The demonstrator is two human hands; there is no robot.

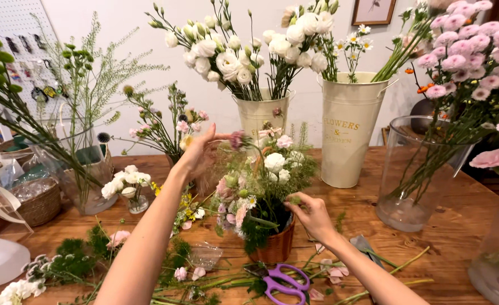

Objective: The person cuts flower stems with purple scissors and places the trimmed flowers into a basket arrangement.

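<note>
Two hands: both are seen at a small flower bunch in a brown basket (277,245) on the wooden table (430,226).
Left hand (195,155): it is held up at the far left top of the bunch, and a dusty pink flower (237,139) is pinched at its fingertips.
Right hand (312,214): it is kept low at the right side of the bunch, with a bit of green pinched between thumb and finger.
Bunch (263,181): white, pink and green blooms are packed close in the basket, near the middle of the table.
Purple scissors (283,281): they are laid open just in front of the basket, among cut stems.
Cream tin bucket (348,135): it is stood behind and to the right.
Glass vase (413,169): it is stood far right, full of pink flowers.
What could go wrong: the thin pink stem could be snapped if pushed too hard. The basket could be tipped if the bunch is pulled sideways.
</note>
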